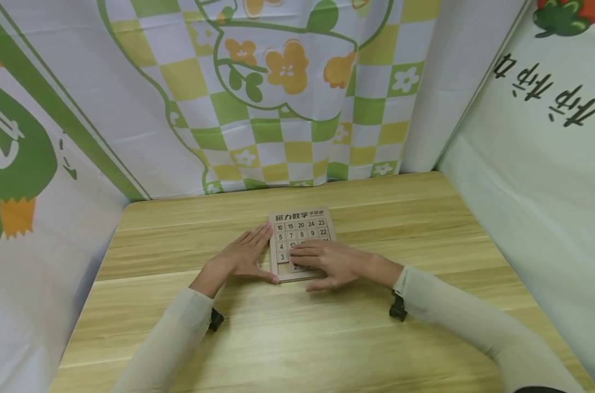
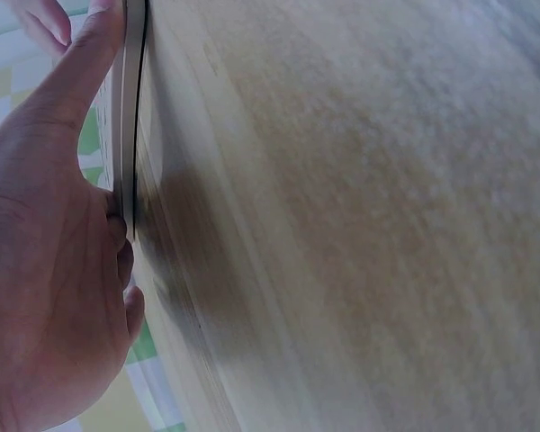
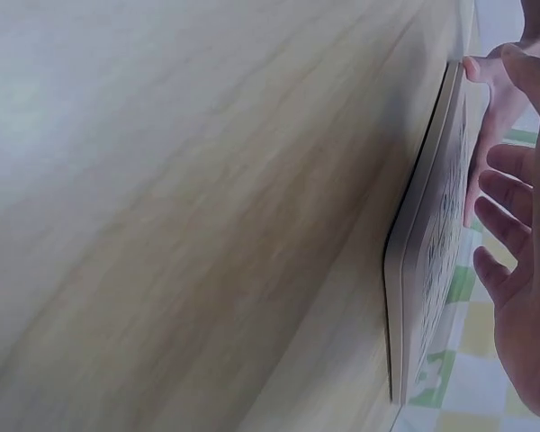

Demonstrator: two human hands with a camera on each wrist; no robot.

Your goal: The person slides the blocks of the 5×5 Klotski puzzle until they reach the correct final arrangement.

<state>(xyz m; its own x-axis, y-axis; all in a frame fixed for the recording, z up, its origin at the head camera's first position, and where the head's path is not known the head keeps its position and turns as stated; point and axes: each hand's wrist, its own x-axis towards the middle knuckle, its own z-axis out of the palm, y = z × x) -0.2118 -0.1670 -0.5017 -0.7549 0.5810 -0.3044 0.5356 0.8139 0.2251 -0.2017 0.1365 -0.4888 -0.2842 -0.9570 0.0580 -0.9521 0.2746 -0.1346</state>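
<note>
A wooden sliding number puzzle [image 1: 297, 216] lies flat on the table, with dark printed characters along its top strip. Its top rows of numbered tiles [image 1: 301, 225] are readable, starting 10, 15, 20; a tile-free space shows at the lower left corner. Along the board's left side rests my left hand [image 1: 241, 255], fingers extended on the edge and thumb touching the bottom left corner. My right hand [image 1: 332, 262] reaches over the lower right tiles with its fingers straight, covering several of them. From the right wrist view I cannot tell whether those fingertips touch the tiles.
The board sits on a light wood-grain table [image 1: 287, 338]. A patterned cloth [image 1: 287, 136] hangs behind the table's far edge, and white printed sheets [image 1: 538, 164] flank both sides. Each wrist carries a small black camera mount [image 1: 398, 308].
</note>
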